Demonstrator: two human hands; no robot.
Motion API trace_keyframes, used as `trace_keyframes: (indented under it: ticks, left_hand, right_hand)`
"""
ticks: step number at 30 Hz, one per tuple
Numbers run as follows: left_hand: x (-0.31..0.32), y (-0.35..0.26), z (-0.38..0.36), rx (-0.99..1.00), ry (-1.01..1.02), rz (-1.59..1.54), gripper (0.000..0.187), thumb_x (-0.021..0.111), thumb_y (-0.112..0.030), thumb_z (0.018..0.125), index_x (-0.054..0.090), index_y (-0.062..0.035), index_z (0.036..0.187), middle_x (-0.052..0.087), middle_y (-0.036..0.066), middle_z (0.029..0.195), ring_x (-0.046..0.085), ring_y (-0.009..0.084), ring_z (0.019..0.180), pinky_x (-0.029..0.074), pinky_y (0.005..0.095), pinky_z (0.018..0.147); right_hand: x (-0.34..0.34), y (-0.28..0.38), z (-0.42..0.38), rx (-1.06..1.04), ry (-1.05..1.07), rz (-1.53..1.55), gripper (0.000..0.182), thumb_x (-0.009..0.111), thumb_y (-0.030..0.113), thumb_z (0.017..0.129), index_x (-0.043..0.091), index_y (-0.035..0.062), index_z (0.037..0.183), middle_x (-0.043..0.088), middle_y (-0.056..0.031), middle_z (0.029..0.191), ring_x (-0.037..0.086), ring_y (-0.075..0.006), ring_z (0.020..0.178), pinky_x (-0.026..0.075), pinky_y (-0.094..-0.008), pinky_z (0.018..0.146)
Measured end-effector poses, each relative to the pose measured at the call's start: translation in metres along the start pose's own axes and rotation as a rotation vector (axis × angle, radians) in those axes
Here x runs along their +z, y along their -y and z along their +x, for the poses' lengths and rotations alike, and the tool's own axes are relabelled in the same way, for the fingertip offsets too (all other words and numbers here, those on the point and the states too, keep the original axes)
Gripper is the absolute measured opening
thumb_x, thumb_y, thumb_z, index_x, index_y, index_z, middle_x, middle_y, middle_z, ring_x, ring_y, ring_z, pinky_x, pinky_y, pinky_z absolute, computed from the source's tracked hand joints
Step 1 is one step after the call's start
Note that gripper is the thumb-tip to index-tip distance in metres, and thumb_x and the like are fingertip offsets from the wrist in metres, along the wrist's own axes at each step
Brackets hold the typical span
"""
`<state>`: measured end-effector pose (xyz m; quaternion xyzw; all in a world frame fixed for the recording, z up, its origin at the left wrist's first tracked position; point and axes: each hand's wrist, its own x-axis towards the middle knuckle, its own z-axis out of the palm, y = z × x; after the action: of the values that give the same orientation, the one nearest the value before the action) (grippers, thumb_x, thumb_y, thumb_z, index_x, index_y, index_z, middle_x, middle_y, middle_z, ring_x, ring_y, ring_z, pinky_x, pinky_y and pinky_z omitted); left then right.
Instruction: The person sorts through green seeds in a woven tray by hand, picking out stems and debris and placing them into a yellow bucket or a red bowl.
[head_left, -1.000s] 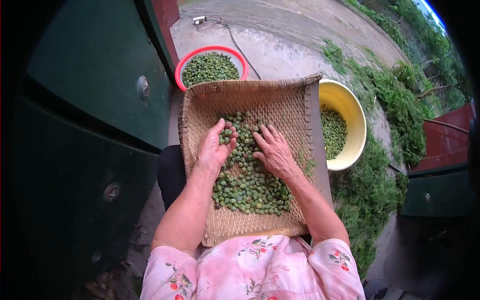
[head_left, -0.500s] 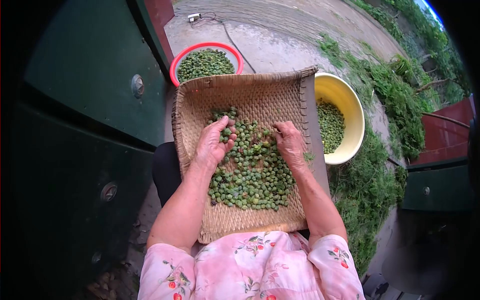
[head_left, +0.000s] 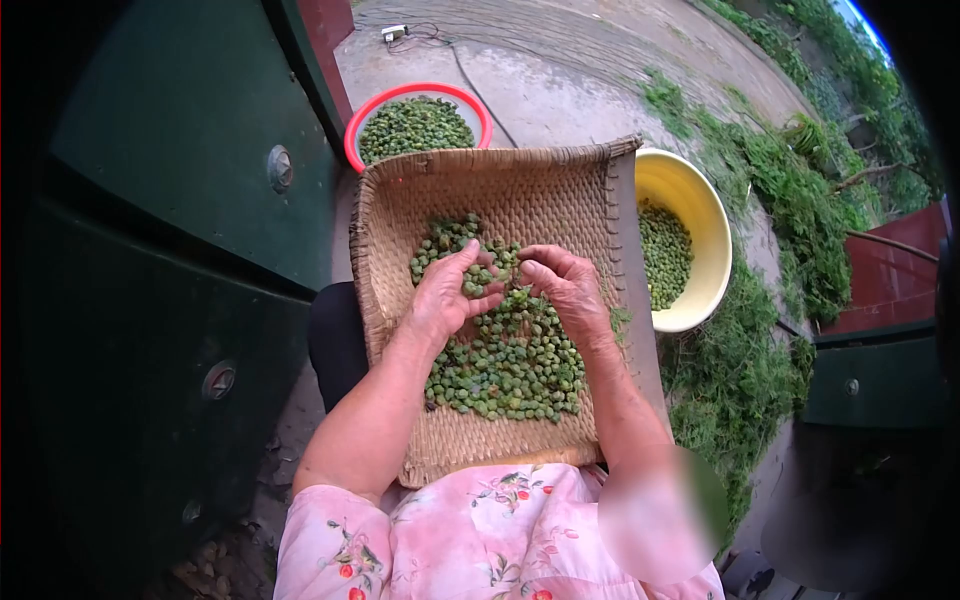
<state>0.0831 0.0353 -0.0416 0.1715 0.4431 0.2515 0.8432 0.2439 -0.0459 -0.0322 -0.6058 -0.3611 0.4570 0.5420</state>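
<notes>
A woven basket tray (head_left: pixel 430 440) lies across my lap, with small green round fruits (head_left: pixel 505 370) spread over its middle. Over the left part of the pile, my left hand (head_left: pixel 455 290) is cupped with its fingers curled around some of the green fruits. Close to it on the right, my right hand (head_left: pixel 562 285) has its thumb and forefinger pinched together above the pile. Whatever lies between those fingertips is too small to make out.
Beyond the tray stands a red-rimmed basin (head_left: pixel 484 112) of green fruits. A yellow bucket (head_left: pixel 712 250) with more fruits is at the right. Cut greenery (head_left: pixel 725 370) covers the ground there. Dark green metal doors (head_left: pixel 200 200) rise at the left.
My right hand has moved left, closer to my left hand. My left hand has shifted slightly right and down, its fingers spread a little more.
</notes>
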Motion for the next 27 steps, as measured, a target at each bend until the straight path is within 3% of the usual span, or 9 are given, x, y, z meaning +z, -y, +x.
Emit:
trace_keyframes:
  ticks: [1, 2, 6, 9, 12, 15, 18, 21, 27]
  left_hand:
    - [0.001, 0.0, 0.0, -0.017, 0.006, 0.003, 0.033, 0.06, -0.036, 0.088, 0.06, -0.0033, 0.092, 0.061, 0.009, 0.081, 0.061, 0.0215, 0.07, 0.055, 0.0334, 0.058]
    - [0.0, 0.001, 0.002, -0.034, 0.013, 0.005, 0.033, 0.06, -0.036, 0.088, 0.059, -0.0032, 0.092, 0.061, 0.009, 0.081, 0.061, 0.0215, 0.07, 0.055, 0.0332, 0.058]
    - [-0.004, 0.002, 0.006, -0.019, 0.039, 0.023, 0.035, 0.059, -0.037, 0.089, 0.058, -0.002, 0.094, 0.06, 0.009, 0.083, 0.062, 0.0215, 0.068, 0.056, 0.0314, 0.055]
    - [-0.005, 0.005, 0.008, -0.005, 0.023, 0.044, 0.035, 0.059, -0.038, 0.089, 0.058, -0.003, 0.093, 0.061, 0.009, 0.082, 0.062, 0.021, 0.068, 0.055, 0.0312, 0.055]
    - [-0.005, 0.004, 0.008, 0.003, -0.003, 0.066, 0.036, 0.058, -0.039, 0.089, 0.059, -0.0041, 0.092, 0.061, 0.008, 0.081, 0.062, 0.0203, 0.067, 0.055, 0.0311, 0.054]
    - [-0.005, 0.006, 0.008, 0.008, -0.001, 0.062, 0.038, 0.057, -0.042, 0.089, 0.058, -0.0045, 0.092, 0.06, 0.007, 0.08, 0.061, 0.0198, 0.066, 0.054, 0.0314, 0.055]
    - [0.001, 0.002, 0.003, -0.016, -0.011, 0.046, 0.04, 0.057, -0.045, 0.088, 0.057, -0.005, 0.091, 0.059, 0.006, 0.079, 0.061, 0.019, 0.065, 0.054, 0.0297, 0.053]
    - [-0.002, 0.0, 0.006, -0.011, -0.013, 0.036, 0.042, 0.059, -0.046, 0.087, 0.058, -0.0041, 0.092, 0.059, 0.007, 0.08, 0.06, 0.0181, 0.063, 0.053, 0.0269, 0.049]
    - [-0.004, -0.006, 0.005, 0.013, -0.046, 0.044, 0.032, 0.061, -0.038, 0.087, 0.059, -0.006, 0.086, 0.059, 0.006, 0.078, 0.059, 0.0153, 0.06, 0.05, 0.0233, 0.045]
  right_hand:
    - [0.001, 0.001, 0.003, -0.013, 0.021, -0.012, 0.015, 0.065, 0.01, 0.082, 0.065, 0.0013, 0.094, 0.063, -0.0066, 0.081, 0.057, -0.0124, 0.071, 0.045, -0.0244, 0.064]
    - [-0.003, -0.012, 0.012, -0.263, -0.063, -0.379, 0.015, 0.065, 0.005, 0.078, 0.067, 0.005, 0.092, 0.061, -0.0068, 0.081, 0.058, -0.0165, 0.075, 0.046, -0.0272, 0.065]
    - [-0.017, -0.032, 0.018, -0.375, -0.07, -1.041, 0.029, 0.063, 0.0, 0.066, 0.068, 0.0107, 0.093, 0.053, -0.0105, 0.082, 0.055, -0.0284, 0.085, 0.046, -0.0373, 0.071]
    - [-0.018, -0.036, 0.02, -0.436, -0.075, -1.118, 0.026, 0.064, 0.002, 0.07, 0.067, 0.0084, 0.094, 0.054, -0.0104, 0.085, 0.056, -0.0281, 0.084, 0.046, -0.0368, 0.071]
    - [-0.013, -0.037, 0.02, -0.382, -0.223, -0.836, 0.023, 0.063, 0.003, 0.073, 0.066, 0.0061, 0.095, 0.056, -0.0108, 0.086, 0.056, -0.0286, 0.084, 0.047, -0.0369, 0.073]
    - [0.002, -0.006, 0.012, -0.107, -0.115, -0.328, 0.018, 0.062, 0.003, 0.076, 0.065, 0.004, 0.094, 0.057, -0.0121, 0.088, 0.057, -0.0291, 0.086, 0.047, -0.0374, 0.075]
    - [0.009, 0.004, 0.015, -0.135, 0.081, -0.191, 0.019, 0.061, 0.001, 0.075, 0.065, 0.0041, 0.094, 0.057, -0.0126, 0.088, 0.057, -0.0287, 0.088, 0.047, -0.0375, 0.075]
    - [0.008, -0.017, 0.03, -0.48, -0.094, -0.821, 0.021, 0.061, 0.001, 0.075, 0.065, 0.0049, 0.095, 0.057, -0.0117, 0.089, 0.057, -0.0291, 0.088, 0.047, -0.0378, 0.075]
    - [-0.001, -0.032, 0.031, -0.365, -0.142, -0.823, 0.011, 0.063, 0.005, 0.076, 0.061, 0.0036, 0.086, 0.057, -0.012, 0.087, 0.058, -0.0296, 0.083, 0.047, -0.0376, 0.072]
